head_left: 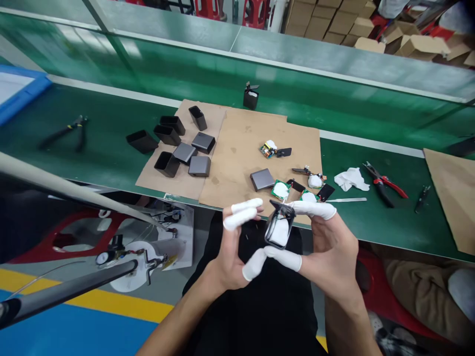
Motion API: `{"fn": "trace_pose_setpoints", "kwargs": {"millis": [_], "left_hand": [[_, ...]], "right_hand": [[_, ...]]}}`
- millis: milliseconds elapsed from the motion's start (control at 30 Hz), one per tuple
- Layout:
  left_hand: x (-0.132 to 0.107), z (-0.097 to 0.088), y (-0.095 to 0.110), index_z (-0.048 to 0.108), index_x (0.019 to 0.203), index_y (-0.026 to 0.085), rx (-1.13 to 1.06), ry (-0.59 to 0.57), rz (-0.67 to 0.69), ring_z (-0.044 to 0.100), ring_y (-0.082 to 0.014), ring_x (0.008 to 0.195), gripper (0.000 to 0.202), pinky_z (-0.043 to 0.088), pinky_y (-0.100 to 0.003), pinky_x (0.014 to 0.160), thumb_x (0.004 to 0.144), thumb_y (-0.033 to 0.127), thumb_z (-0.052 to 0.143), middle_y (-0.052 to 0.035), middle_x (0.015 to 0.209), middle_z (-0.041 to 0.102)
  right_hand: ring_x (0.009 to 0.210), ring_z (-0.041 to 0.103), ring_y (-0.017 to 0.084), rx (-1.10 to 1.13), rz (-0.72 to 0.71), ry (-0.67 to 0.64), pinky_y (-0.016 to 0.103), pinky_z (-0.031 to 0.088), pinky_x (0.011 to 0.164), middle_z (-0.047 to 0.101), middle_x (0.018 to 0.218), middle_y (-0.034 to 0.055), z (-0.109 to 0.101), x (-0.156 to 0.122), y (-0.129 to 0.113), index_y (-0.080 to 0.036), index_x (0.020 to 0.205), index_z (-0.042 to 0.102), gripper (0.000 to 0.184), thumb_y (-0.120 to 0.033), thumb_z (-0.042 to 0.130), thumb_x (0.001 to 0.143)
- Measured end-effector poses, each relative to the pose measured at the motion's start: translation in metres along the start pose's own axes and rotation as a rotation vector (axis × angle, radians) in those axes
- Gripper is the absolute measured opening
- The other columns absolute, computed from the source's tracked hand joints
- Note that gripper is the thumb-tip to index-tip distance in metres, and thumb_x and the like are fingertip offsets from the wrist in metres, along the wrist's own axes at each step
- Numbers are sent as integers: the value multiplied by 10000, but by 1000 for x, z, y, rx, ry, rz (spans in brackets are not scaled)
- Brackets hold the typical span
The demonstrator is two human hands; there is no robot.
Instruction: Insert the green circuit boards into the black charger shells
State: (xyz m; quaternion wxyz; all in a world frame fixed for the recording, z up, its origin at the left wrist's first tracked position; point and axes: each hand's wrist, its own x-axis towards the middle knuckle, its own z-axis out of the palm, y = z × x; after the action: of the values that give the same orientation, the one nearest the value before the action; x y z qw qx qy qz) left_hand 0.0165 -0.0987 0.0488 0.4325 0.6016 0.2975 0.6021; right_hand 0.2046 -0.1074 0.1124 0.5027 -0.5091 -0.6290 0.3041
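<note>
My right hand (330,242) pinches a small black charger housing (270,228) between thumb and finger, above my lap by the bench edge. The housing's open end faces me. Inside show white filler (279,231) and a dark flap with wires at the top. My left hand (237,247) is open beside it, fingers apart from the thumb, whose tip is close to my right thumb; whether it touches the housing I cannot tell. White finger cots cover the fingertips. Just beyond lie green circuit boards (281,190) with white filler and a closed grey housing (261,179).
Several dark housings (166,164) stand and lie on cardboard (237,148) at left. Another filled housing (251,98) stands at the back. Cutters (67,133) lie far left; red-handled pliers (386,185), a crumpled tissue (351,179) and a pen-like tool (422,199) lie right.
</note>
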Motion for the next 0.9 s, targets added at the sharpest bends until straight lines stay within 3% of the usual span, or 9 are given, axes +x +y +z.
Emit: {"fn": "trace_pose_setpoints", "kwargs": {"millis": [67, 200, 333, 400, 467, 633, 767, 900], "left_hand": [[3, -10, 1, 511, 1587, 316, 260, -70, 211, 715, -345, 1352, 733, 676, -520, 1058, 928, 214, 817, -176, 1564, 578], [13, -19, 11, 505, 1609, 215, 522, -165, 360, 767, -339, 1294, 807, 708, -448, 1026, 894, 192, 877, -212, 1468, 685], [13, -19, 10, 533, 1595, 216, 564, -125, 424, 824, -298, 1162, 780, 725, -381, 958, 889, 100, 843, -181, 1363, 772], [10, -17, 6, 595, 1536, 230, 465, -87, 395, 838, -283, 1084, 766, 725, -365, 925, 844, 147, 913, -151, 1277, 805], [7, -11, 6, 662, 1438, 244, 260, -11, 250, 834, -289, 1069, 761, 716, -373, 926, 760, 243, 1007, -127, 1214, 806], [7, 10, 20, 703, 1297, 287, -301, 262, -342, 804, -270, 1077, 806, 688, -368, 943, 597, 351, 1098, -69, 1195, 754], [9, 24, 29, 737, 1160, 279, -440, 413, -525, 753, -242, 1099, 627, 651, -366, 984, 641, 402, 1067, -59, 1218, 733], [12, 28, 33, 725, 1143, 271, -450, 433, -653, 723, -274, 1213, 550, 594, -439, 1106, 706, 411, 1029, -71, 1252, 727]], "right_hand": [[1181, 754, 319, -23, 40, 1, 485, 634, 1059, 771, 1224, 54, 2, 1, 3, -305, 1279, 712, 677, -309, 1045, 689], [1140, 744, 306, -20, 96, 9, 486, 630, 1044, 753, 1184, 50, 9, 3, 6, -293, 1226, 702, 661, -339, 1052, 667], [1069, 737, 278, 3, 155, 8, 448, 632, 996, 747, 1131, 37, 14, 1, 5, -289, 1195, 690, 651, -336, 1053, 657], [1052, 730, 264, 36, 156, -9, 420, 627, 975, 741, 1116, 31, 13, 0, 7, -291, 1195, 688, 625, -327, 1041, 681], [1076, 721, 261, 114, 131, -36, 411, 621, 983, 731, 1137, 42, 12, -2, 11, -293, 1239, 685, 553, -354, 980, 776], [1271, 684, 325, 318, 115, -97, 504, 603, 1093, 685, 1377, 125, 10, -10, 24, -289, 1435, 660, 457, -470, 702, 1018], [1245, 694, 306, 379, 111, -102, 493, 624, 1083, 675, 1373, 117, 11, -14, 28, -307, 1430, 688, 447, -408, 743, 998], [1103, 741, 241, 425, 181, -37, 430, 657, 1036, 738, 1235, 74, 13, -13, 27, -319, 1350, 732, 407, -341, 828, 954]]}}
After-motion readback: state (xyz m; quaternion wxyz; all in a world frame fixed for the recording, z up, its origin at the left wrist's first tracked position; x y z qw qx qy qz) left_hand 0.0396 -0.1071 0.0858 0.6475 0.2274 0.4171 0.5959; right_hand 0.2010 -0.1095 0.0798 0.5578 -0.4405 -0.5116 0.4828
